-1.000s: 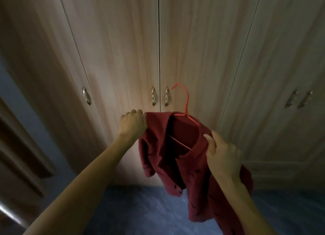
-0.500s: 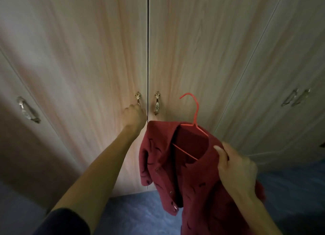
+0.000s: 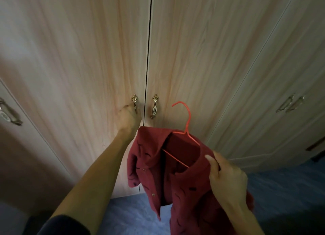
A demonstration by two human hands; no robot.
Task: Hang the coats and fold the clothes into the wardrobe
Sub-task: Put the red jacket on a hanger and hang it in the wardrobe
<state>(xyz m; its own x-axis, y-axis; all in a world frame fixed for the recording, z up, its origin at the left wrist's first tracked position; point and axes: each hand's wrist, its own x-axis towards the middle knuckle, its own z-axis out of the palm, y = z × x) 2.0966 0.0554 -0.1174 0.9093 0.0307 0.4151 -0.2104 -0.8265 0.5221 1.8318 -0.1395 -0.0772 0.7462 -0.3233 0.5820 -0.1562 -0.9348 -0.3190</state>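
Observation:
A dark red coat (image 3: pixel 151 166) hangs on a thin red wire hanger (image 3: pixel 186 122) in front of the closed wooden wardrobe (image 3: pixel 88 59). My right hand (image 3: pixel 226 178) grips the coat's right shoulder together with the hanger. My left hand (image 3: pixel 129 117) is stretched out to the left door's brass handle (image 3: pixel 134 100), fingers curled around its lower part. The handle of the right door (image 3: pixel 154 106) is free. The two middle doors meet at a dark seam and are closed.
Another wardrobe door with a handle (image 3: pixel 8 115) stands at the far left. At the right are two more doors with paired handles (image 3: pixel 290 103). Blue carpet (image 3: pixel 281 190) covers the floor below the wardrobe.
My left hand let go of the coat's left shoulder and reached up to the left door handle. I have moved closer to the wardrobe. My right hand still holds the coat.

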